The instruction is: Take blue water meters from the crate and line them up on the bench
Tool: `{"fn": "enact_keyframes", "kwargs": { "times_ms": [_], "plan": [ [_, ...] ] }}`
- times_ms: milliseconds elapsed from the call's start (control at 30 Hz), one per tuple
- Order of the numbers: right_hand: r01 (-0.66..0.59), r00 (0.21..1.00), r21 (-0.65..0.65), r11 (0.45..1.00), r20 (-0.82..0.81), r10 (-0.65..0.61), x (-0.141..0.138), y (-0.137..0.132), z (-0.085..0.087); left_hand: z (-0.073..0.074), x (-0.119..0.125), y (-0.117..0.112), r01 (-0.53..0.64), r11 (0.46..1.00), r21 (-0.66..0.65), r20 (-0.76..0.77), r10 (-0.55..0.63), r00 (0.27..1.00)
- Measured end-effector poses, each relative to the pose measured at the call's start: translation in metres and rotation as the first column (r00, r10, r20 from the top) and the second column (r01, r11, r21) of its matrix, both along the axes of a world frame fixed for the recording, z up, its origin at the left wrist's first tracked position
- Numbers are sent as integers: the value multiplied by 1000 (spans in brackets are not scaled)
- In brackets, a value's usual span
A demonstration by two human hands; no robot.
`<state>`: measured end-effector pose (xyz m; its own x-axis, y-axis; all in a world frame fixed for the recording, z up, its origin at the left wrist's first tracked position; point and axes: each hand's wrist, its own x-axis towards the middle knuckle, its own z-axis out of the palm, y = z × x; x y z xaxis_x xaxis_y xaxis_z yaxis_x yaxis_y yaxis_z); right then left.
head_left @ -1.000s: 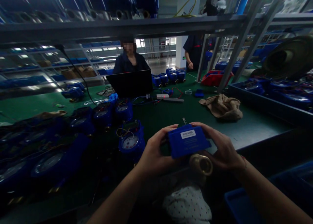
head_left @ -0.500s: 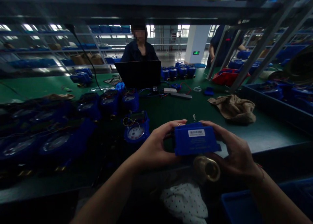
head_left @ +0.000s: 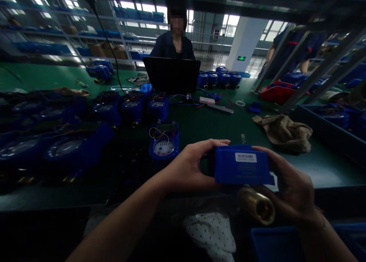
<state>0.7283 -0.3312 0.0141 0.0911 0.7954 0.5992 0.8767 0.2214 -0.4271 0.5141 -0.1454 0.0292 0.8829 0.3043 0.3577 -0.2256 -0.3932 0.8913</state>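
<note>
Both my hands hold a blue water meter over the near edge of the green table. Its flat blue lid with a white barcode label faces me, and a brass pipe end sticks out below it. My left hand grips the meter's left side, fingers curled over its top. My right hand wraps round its right side and underside. Just beyond my left hand an open blue meter with coloured wires and a white dial stands on the table.
Rows of blue meters fill the table's left. A person sits behind a black laptop opposite; another person stands far right. A brown cloth lies right of centre; a dark tray and red bin sit further right. A blue bin is below.
The view has tilted down and moved closer to the table. The meter in my hands has shifted slightly right and lower, with its brass end pointing more towards me.
</note>
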Motion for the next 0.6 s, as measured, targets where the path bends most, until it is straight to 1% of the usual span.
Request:
{"fn": "enact_keyframes", "kwargs": {
  "times_ms": [133, 233, 333, 467, 533, 600],
  "plan": [
    [0, 999, -12, 1000, -38, -1, -1, -1, 2, 1, 1, 0, 13, 1000, -8, 20, -12, 1000],
    [-8, 999, -17, 1000, -45, 7, -1, -2, 1, 1, 1, 0, 15, 1000, 16, 24, -15, 1000],
    [0, 1000, -8, 1000, -4, 0, -1, -4, -1, 0, 0, 1, 23, 998, 51, 24, -24, 999],
    [53, 995, 13, 999, 83, -54, -2, -3, -3, 1, 0, 2, 27, 994, 102, 46, -32, 998],
    [29, 992, 52, 998, 122, -35, -2, -2, -4, 1, 0, 2, 13, 989, 149, 73, -24, 997],
    [-30, 992, 88, 996, 121, 19, 0, -1, -6, 1, 0, 1, -12, 978, 208, 115, -12, 993]
  ]
}}
